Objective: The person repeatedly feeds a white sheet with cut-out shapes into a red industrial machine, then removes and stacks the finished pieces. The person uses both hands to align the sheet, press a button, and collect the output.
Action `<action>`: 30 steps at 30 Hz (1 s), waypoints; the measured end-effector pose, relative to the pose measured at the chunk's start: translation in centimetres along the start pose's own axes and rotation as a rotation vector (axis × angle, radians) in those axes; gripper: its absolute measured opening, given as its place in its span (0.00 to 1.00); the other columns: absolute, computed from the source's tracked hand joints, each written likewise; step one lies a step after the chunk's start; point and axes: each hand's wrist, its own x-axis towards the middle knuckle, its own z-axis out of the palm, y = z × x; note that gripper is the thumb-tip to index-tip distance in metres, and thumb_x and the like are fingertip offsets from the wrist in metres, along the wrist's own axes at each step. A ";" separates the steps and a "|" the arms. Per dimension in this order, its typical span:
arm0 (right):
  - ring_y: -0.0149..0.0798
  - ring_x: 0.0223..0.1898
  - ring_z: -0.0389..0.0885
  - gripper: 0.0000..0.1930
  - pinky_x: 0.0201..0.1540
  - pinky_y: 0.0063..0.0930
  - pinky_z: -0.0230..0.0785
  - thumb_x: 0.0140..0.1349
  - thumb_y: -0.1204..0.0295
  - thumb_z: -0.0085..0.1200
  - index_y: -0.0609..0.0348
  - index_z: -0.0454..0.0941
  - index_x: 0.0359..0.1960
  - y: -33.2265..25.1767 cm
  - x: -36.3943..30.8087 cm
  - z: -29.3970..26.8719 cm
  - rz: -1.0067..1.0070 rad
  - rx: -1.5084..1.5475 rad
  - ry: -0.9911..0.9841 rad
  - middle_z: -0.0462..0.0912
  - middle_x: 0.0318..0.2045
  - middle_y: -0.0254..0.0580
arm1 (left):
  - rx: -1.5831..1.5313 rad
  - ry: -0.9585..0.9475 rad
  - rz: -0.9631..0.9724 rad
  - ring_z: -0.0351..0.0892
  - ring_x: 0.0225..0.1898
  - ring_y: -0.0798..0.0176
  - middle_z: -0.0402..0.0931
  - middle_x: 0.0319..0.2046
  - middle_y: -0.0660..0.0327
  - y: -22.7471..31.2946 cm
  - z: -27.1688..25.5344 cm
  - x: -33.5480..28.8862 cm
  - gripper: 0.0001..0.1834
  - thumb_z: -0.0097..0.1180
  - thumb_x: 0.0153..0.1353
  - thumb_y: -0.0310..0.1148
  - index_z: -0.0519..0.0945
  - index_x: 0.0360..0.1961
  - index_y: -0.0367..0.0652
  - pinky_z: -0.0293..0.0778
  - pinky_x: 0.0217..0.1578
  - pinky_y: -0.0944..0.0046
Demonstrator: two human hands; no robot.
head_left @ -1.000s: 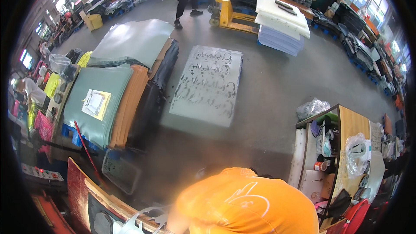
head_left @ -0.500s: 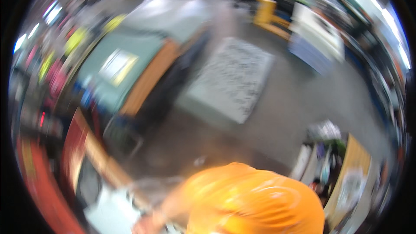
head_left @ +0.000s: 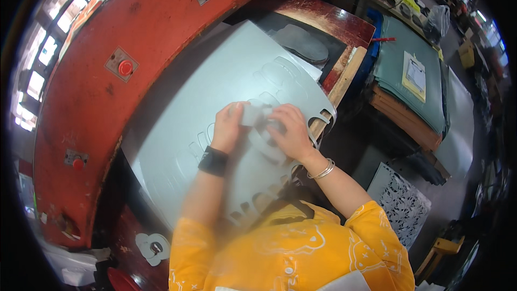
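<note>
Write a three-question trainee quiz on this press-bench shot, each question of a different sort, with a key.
1. True or false: both hands rest on the grey sheet.
2. Multiple choice: what does the left hand pinch? A) a small grey cut-out piece B) a red button C) a clipboard
3. Fill in: the right hand has a silver ___ at its wrist.

Key
1. True. Both press on the sheet, which is stamped with cut outlines and lies under the red press arm.
2. A. The thumb and fingers grip the piece at the sheet's middle.
3. Bangle. The left wrist has a black band.
</note>
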 end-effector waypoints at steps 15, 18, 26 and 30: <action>0.40 0.33 0.77 0.03 0.38 0.28 0.69 0.56 0.76 0.57 0.60 0.81 0.32 4.4 -2.7 -7.5 0.129 0.134 -0.210 0.82 0.30 0.41 | 1.352 -0.237 0.583 0.64 0.59 0.50 0.69 0.51 0.55 0.3 7.2 -9.8 0.26 0.60 0.44 0.30 0.76 0.49 0.44 0.61 0.60 0.48; 0.37 0.31 0.76 0.03 0.36 0.26 0.67 0.57 0.76 0.57 0.61 0.81 0.31 4.7 -2.2 -6.9 0.101 0.128 -0.169 0.82 0.30 0.39 | 1.447 -0.216 0.546 0.64 0.58 0.51 0.69 0.49 0.55 0.7 8.1 -9.7 0.23 0.65 0.46 0.39 0.78 0.44 0.42 0.62 0.57 0.48; 0.37 0.30 0.76 0.02 0.35 0.28 0.68 0.56 0.77 0.57 0.60 0.81 0.31 4.3 -1.8 -8.1 0.151 0.167 -0.180 0.82 0.29 0.39 | 1.219 -0.435 0.332 0.70 0.46 0.52 0.74 0.38 0.55 4.2 6.2 -6.4 0.18 0.63 0.54 0.44 0.80 0.34 0.37 0.67 0.47 0.56; 0.44 0.39 0.77 0.07 0.43 0.34 0.69 0.54 0.75 0.58 0.58 0.81 0.36 2.9 -1.2 -8.3 0.065 0.119 -0.279 0.81 0.35 0.41 | 0.395 -0.350 -0.270 0.75 0.39 0.63 0.78 0.30 0.60 5.2 2.9 -3.6 0.18 0.49 0.66 0.42 0.81 0.36 0.37 0.68 0.48 0.60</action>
